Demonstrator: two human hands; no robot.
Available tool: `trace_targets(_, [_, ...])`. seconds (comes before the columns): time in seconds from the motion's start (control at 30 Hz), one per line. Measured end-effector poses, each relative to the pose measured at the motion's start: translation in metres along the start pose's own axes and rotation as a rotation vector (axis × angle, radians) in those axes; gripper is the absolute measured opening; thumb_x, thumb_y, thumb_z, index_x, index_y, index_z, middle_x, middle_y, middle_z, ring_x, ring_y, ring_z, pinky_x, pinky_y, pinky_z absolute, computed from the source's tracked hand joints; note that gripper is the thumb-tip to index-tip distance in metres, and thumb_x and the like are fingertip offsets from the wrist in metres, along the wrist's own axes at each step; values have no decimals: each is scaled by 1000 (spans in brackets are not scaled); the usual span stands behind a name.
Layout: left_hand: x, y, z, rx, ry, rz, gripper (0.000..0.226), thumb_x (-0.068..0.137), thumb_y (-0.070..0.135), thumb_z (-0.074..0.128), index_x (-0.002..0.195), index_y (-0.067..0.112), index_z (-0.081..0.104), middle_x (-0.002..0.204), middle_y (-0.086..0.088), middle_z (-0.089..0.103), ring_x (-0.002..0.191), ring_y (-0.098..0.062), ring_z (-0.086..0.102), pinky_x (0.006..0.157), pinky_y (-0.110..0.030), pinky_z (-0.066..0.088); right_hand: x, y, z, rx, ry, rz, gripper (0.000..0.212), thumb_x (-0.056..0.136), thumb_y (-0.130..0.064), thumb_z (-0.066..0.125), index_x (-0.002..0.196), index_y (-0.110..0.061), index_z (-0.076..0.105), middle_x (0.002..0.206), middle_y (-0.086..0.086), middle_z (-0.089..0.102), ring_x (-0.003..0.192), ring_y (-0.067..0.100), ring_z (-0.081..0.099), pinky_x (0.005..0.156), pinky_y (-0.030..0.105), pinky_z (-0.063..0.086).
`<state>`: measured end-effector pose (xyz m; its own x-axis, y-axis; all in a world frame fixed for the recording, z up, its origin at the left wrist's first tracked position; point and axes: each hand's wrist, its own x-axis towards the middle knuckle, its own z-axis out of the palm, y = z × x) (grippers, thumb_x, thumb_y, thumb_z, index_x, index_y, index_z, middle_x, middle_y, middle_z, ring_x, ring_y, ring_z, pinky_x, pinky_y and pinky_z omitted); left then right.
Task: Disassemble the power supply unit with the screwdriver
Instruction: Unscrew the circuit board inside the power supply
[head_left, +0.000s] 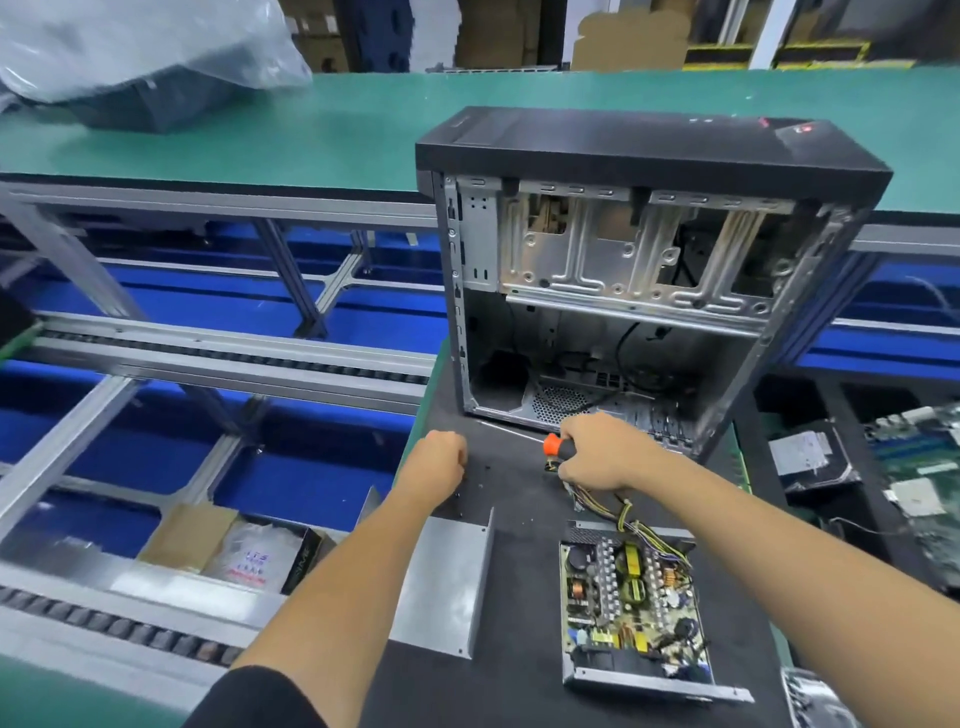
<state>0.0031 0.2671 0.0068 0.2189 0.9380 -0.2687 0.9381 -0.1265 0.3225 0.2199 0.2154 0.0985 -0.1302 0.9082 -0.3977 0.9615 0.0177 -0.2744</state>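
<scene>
Right hand (602, 452) grips orange-handled screwdriver (555, 446) near the open power supply (634, 608), while left hand (439, 460) rests fisted, empty, beside its metal cover (447, 587).

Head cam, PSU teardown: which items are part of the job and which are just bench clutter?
Job:
- screwdriver, gripped by the right hand
- open power supply unit, circuit board exposed
- its removed metal cover
- loose screws near the left hand, which is fisted

Lying about:
- empty computer case
- circuit boards at right
- cardboard box
- plastic-wrapped item
</scene>
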Motion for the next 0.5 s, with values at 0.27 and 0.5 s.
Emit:
trace_targets(0.27, [4, 0, -1, 48, -25, 46, 18, 82, -1, 56, 91, 13, 63, 102, -10, 64, 93, -30, 60, 83, -37, 51, -1, -2, -5, -6, -2, -15, 18, 81, -26, 62, 82, -13, 49, 81, 4, 54, 65, 18, 46, 51, 28, 32])
trace_targets(0.5, [-4, 4, -9, -68, 123, 84, 25, 83, -4, 45, 93, 11, 63, 96, -6, 63, 90, -27, 59, 80, -37, 50, -24, 6, -20, -40, -16, -16, 19, 80, -25, 63, 81, -12, 50, 88, 8, 58, 74, 25, 50, 54, 29, 34])
